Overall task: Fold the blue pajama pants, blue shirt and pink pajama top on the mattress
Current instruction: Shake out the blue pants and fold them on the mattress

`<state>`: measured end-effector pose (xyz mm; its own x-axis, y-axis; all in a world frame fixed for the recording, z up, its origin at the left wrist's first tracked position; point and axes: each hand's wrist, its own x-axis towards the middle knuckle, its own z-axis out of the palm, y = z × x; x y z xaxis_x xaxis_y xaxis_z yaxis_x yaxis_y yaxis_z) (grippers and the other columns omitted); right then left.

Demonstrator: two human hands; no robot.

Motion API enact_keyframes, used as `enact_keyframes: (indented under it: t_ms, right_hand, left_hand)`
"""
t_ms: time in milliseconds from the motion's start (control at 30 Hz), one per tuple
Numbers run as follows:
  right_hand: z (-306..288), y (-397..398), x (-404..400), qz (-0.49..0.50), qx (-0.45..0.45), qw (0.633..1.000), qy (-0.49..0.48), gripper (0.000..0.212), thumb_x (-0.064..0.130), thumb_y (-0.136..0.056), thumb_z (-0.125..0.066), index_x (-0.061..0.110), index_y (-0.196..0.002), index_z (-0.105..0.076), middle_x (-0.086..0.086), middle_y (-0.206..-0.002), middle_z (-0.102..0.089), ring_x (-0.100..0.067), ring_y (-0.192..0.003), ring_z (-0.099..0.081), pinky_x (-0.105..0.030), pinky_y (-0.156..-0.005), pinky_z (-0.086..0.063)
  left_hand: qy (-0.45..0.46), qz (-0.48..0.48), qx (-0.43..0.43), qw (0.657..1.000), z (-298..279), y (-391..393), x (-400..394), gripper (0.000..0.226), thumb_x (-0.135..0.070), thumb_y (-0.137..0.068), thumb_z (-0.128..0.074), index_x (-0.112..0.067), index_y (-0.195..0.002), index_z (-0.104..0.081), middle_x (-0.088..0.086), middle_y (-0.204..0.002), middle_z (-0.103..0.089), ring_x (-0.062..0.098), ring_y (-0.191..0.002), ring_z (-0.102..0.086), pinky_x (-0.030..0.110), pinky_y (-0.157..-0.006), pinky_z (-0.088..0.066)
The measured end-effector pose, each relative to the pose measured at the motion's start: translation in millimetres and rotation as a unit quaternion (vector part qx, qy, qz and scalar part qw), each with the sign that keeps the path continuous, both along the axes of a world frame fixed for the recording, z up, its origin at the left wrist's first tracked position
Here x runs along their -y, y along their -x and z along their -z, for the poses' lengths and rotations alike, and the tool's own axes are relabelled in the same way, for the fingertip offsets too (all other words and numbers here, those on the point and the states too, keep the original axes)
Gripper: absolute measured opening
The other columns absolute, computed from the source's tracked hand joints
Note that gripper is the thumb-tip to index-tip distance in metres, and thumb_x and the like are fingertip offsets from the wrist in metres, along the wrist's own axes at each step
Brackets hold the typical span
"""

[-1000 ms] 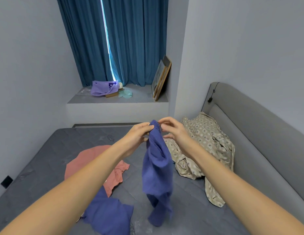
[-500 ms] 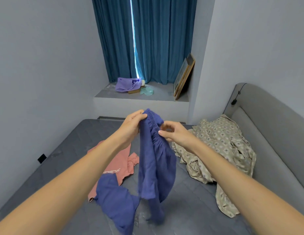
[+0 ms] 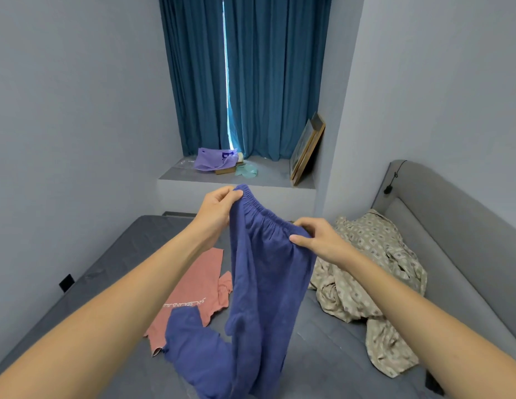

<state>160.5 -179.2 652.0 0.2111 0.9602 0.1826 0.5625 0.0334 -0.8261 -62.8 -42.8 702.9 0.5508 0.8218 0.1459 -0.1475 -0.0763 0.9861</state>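
Two hands hold one pair of blue pants (image 3: 268, 283) up over the mattress (image 3: 323, 341), each pinching the elastic waistband: the left hand (image 3: 219, 208) at its far, higher end, the right hand (image 3: 317, 240) at its near, lower end. The waistband slants between them, and the legs hang straight down from it, so the garment's long axis runs vertically, with the cuffs gathered near the mattress's near edge. The right hand sits nearer the mattress surface; a judgement only, but laying the pants flat appears to call for lowering both hands together, legs settling first. On the mattress lie three other cloth items. One patterned beige sheet (image 3: 372, 272) is bunched on its right side, against the headboard (image 3: 452, 226). One pink top (image 3: 193, 295) lies spread left of the hanging pants, unfolded. One blue shirt (image 3: 193, 344) lies crumpled at the mattress's near side, overlapping the pink top's near edge and touching the pants' lower folds.
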Motion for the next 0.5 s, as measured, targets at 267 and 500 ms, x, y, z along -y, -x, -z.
enact_keyframes:
  t_ms: [267, 500]
  right_hand:
    - [-43.5, 27.5, 21.1, 0.076, 0.011, 0.995, -0.065, 0.017, 0.003, -0.093, -0.067, 0.016, -0.089, -0.057, 0.001, -0.075, -0.063, -0.011, -0.069, -0.052, -0.029, -0.065, -0.04]
    - [-86.1, 36.1, 52.1, 0.089, 0.053, 0.995, -0.003, 0.014, 0.015, -0.094, -0.072, 0.004, -0.092, -0.064, -0.004, -0.084, -0.068, -0.014, -0.079, -0.059, -0.034, -0.075, -0.044]
  left_hand:
    - [-0.124, 0.013, -0.047, 0.991, -21.1, 72.7, -22.2, 0.016, -0.009, -0.08, -0.084, -0.011, -0.08, -0.068, -0.008, -0.078, -0.066, 0.007, -0.075, -0.06, 0.017, -0.074, -0.046]
    - [-0.292, 0.091, -0.198, 0.931, -51.2, 122.0, -50.1, 0.016, -0.002, -0.082, -0.08, -0.01, -0.092, -0.071, 0.001, -0.088, -0.069, 0.013, -0.074, -0.055, 0.029, -0.074, -0.046]
